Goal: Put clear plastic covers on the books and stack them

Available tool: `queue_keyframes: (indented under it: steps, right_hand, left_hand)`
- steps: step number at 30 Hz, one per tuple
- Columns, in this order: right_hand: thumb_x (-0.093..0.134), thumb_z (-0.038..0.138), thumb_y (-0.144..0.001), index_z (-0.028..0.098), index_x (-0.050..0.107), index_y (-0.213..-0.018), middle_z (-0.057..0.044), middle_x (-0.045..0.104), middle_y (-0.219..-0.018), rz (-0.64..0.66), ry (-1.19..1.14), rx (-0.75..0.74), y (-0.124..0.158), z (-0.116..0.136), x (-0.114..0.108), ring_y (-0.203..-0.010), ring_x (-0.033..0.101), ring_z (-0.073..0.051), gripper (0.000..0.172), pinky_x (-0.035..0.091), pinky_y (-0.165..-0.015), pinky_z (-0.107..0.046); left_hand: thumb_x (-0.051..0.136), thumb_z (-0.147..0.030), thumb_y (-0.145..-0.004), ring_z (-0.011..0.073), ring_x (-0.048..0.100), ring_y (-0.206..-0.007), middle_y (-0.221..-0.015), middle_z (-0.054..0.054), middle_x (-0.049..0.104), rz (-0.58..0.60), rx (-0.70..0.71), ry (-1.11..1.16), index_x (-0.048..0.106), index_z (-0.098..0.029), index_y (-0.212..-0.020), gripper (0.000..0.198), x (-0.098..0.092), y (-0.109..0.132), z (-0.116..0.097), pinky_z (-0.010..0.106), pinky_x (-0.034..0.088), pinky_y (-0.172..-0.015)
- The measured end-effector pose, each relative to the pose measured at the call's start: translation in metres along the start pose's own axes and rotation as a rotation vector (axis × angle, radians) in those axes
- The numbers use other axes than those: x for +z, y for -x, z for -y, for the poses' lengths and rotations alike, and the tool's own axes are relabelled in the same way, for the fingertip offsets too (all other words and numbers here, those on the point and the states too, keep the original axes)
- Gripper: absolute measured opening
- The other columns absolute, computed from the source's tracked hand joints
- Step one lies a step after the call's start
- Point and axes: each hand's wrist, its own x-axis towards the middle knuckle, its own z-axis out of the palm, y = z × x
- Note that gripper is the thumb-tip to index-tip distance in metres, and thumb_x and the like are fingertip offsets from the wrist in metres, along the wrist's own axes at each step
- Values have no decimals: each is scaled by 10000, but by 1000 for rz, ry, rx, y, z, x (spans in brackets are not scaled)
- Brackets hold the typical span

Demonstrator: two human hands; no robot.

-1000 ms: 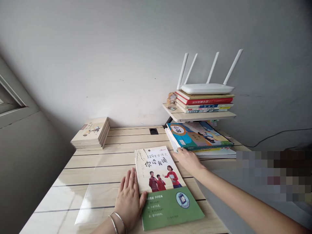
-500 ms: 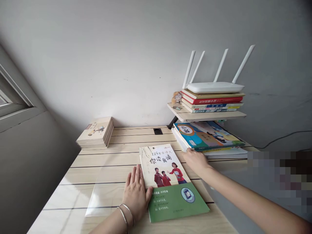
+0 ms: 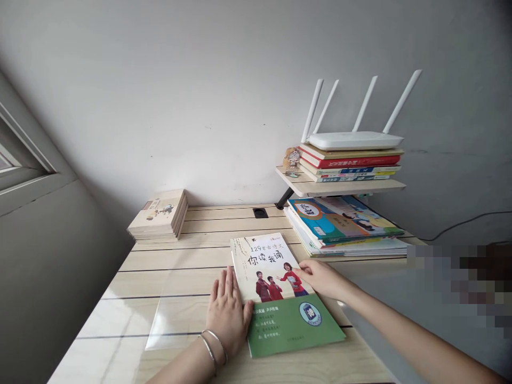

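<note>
Slatted desk [image 3: 220, 226] | book [image 3: 282, 290] between left hand [image 3: 229, 314] and right hand [image 3: 325, 278] | left flat, right's grip unclear

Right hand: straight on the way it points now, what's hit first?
The green-and-white poetry book: the right hand is at its right-hand edge, pointing leftward across the cover. Whether it would push against that edge or slide over the cover isn't clear from this one view.

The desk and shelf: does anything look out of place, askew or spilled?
The router sits on a book pile, an unusual base. The half-green book between the left hand and right hand lies slightly slanted on the desk. No spill shows.
</note>
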Motion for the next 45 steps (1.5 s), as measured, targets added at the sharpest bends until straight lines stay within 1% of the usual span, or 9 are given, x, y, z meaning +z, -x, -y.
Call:
queue_keyframes:
  steps: [6,10,13,17,20,24,31,39,45]
  right_hand:
    - [546,598,-681,193,461,-588,28,486,-429,58,17,146,-12,-8,12,-347,444,-112,424,252,-373,-224]
    - [614,535,-632,222,347,-513,60,377,-382,57,8,183,-11,-5,12,-349,386,-99,428,227,-381,-223]
    - [660,497,-584,221,340,-479,56,383,-387,16,-29,153,-6,1,7,-402,405,-103,436,244,-410,-221]
    - [682,477,-573,187,505,-578,-17,616,-562,-5,-229,191,3,11,1,-574,568,-173,339,367,-492,-234]
    - [673,502,-602,161,582,-731,-79,707,-780,72,-413,241,11,16,3,-749,643,-233,376,461,-619,-267]
    - [648,519,-667,157,606,-915,-108,688,-1023,254,-682,139,19,18,2,-978,626,-260,441,489,-805,-312]
    - [686,442,-667,188,574,-992,-118,676,-1055,185,-858,156,16,16,-16,-946,645,-281,428,523,-801,-381]
    - [639,517,-653,156,615,-934,-111,717,-885,136,-677,89,-7,-1,7,-875,662,-272,458,509,-781,-357]
    - [577,491,-695,163,635,-807,-88,701,-806,-25,-197,40,-14,-7,8,-849,640,-285,351,488,-715,-330]
  left_hand:
    - [162,-509,-891,264,76,-1376,-1497,104,81,-15,12,53,176,-60,-1420,694,9,2,0,414,148,-1111]
    - [232,-477,-896,264,184,-1359,-1476,102,250,29,-7,147,313,-107,-1389,621,-14,2,8,411,243,-1080]
    - [391,-428,-859,296,355,-1250,-1374,117,401,-60,-187,119,474,-178,-1264,483,-40,1,38,437,374,-964]
    - [513,-411,-796,335,451,-1085,-1200,201,461,-161,-503,-1,445,-102,-1238,544,-56,2,91,425,431,-789]
    - [588,-415,-744,322,475,-1040,-1072,197,497,-110,-548,-53,478,-58,-1154,555,-52,3,115,391,386,-826]
    - [619,-418,-725,303,502,-1000,-1045,179,493,-89,-552,-69,486,-60,-1107,540,-46,4,119,366,352,-858]
    - [638,-375,-717,301,513,-963,-1032,188,496,-114,-496,-33,518,-62,-1049,472,-46,5,120,375,351,-862]
    - [646,-360,-699,286,526,-947,-1020,172,509,-160,-429,42,551,-82,-997,419,-38,3,132,380,367,-871]
    - [546,-392,-757,288,510,-1020,-1061,167,496,-445,-551,142,501,-90,-1074,441,-36,-21,165,426,380,-898]
